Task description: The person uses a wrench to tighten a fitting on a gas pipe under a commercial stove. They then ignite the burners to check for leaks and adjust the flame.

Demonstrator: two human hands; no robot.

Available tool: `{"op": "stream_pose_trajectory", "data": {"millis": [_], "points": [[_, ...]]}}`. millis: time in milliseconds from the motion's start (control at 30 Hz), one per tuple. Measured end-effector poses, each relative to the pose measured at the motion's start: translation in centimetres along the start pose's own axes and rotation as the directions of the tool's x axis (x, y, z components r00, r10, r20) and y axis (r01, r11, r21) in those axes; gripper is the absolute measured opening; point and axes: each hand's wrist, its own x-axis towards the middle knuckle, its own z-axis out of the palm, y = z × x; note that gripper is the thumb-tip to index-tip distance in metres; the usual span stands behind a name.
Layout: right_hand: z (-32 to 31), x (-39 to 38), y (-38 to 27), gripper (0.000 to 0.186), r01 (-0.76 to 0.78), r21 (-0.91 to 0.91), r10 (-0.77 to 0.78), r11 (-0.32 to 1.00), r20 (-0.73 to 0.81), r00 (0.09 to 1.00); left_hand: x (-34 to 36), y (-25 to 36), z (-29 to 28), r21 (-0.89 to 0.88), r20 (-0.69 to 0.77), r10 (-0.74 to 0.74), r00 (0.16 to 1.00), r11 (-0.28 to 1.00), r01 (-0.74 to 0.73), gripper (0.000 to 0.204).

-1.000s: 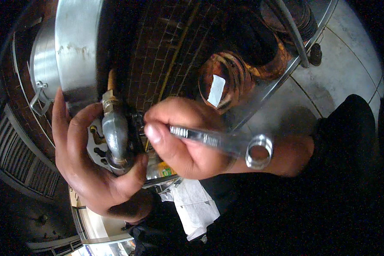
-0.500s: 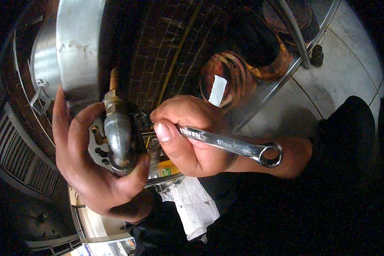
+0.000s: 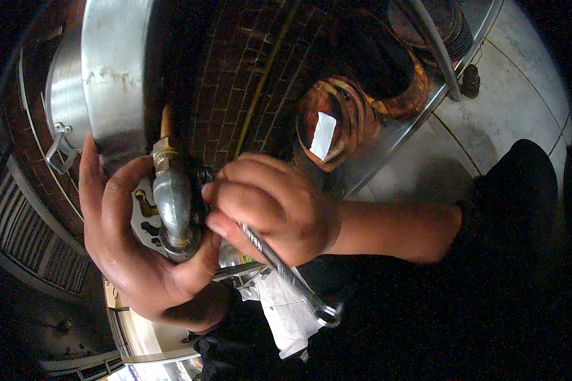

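Observation:
A grey metal pipe elbow [image 3: 173,202] stands left of centre, with a brass fitting [image 3: 164,152] and a copper-coloured tube [image 3: 166,120] above it. My left hand [image 3: 130,244] curls round the elbow from the left, its thumb pressed near the lower end and its outer fingers raised. From the right, my right hand [image 3: 270,206] is closed on a combination wrench [image 3: 279,270]; the ring end points down and right. Its fingertips reach a dark part just beside the elbow. The wrench's other end is hidden in that hand.
A large metal pot [image 3: 114,70] rises above my left hand. Behind is a dark brick wall [image 3: 235,70]. Rusty round metal pieces [image 3: 340,120] lie to the right, one bearing a white paper. A metal frame bar [image 3: 419,124] borders the tiled floor [image 3: 518,82].
My right hand has turned and shifted slightly left toward the elbow. The wrench's ring end has swung down and left. My left hand stays about the same.

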Motion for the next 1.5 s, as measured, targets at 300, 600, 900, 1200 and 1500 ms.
{"op": "stream_pose_trajectory", "data": {"millis": [300, 600, 900, 1200, 1500], "points": [[-1.6, 3.8, 4.4, 0.031, -0.899, 0.437, 0.768, -0.037, 0.588, 0.255, -0.5, -0.4, 0.2, 0.004, -0.008, 0.006, 1.000, 1.000, -0.006, 0.080], [-3.3, 2.9, 2.9, 0.019, -0.522, -0.150, 0.543, 0.840, 0.224, 0.809, -0.4, -0.4, 0.3, -0.008, -0.013, 0.006, 1.000, 1.000, -0.006, 0.081], [-3.5, 3.2, -0.6, 0.014, -0.486, 0.058, 0.458, 0.872, 0.252, 0.852, -0.2, 0.1, 0.2, -0.017, -0.016, -0.007, 1.000, 1.000, 0.007, 0.078], [-1.4, 1.5, -1.2, 0.006, -0.304, 0.033, 0.301, 0.952, 0.069, 0.951, -0.1, 0.1, 0.6, -0.035, -0.056, -0.022, 0.998, 0.999, 0.020, 0.078], [-0.5, 3.6, 0.4, 0.017, -0.583, 0.181, 0.571, 0.792, 0.120, 0.812, 0.6, 0.3, 0.5, -0.010, -0.065, 0.012, 0.998, 1.000, -0.013, 0.076]]}}
